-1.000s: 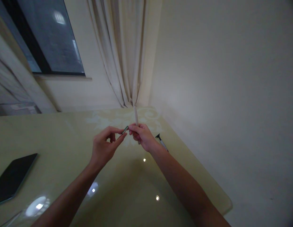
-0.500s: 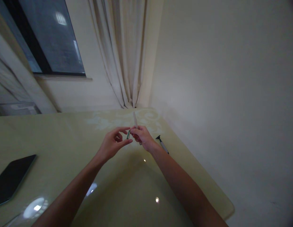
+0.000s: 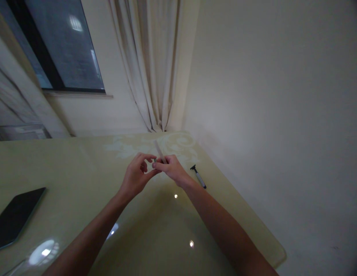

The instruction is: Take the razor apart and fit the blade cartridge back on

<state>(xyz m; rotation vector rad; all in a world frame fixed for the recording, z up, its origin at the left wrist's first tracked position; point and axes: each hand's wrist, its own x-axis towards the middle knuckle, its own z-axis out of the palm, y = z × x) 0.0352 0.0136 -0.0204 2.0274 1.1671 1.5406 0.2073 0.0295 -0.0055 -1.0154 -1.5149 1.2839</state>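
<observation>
Pale stick (image 3: 159,149) is gripped in the right hand (image 3: 173,169), slanting far-left, right by the small green piece (image 3: 155,160) the left hand (image 3: 134,173) kinda pinches.

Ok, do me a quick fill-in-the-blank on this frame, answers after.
The pale stick is held in the person's ____ hand.
The razor has a ____ head.
The tablet lies to the person's ____.
Right of the window hangs a gathered ____.
Missing words: right; black; left; curtain.
</observation>
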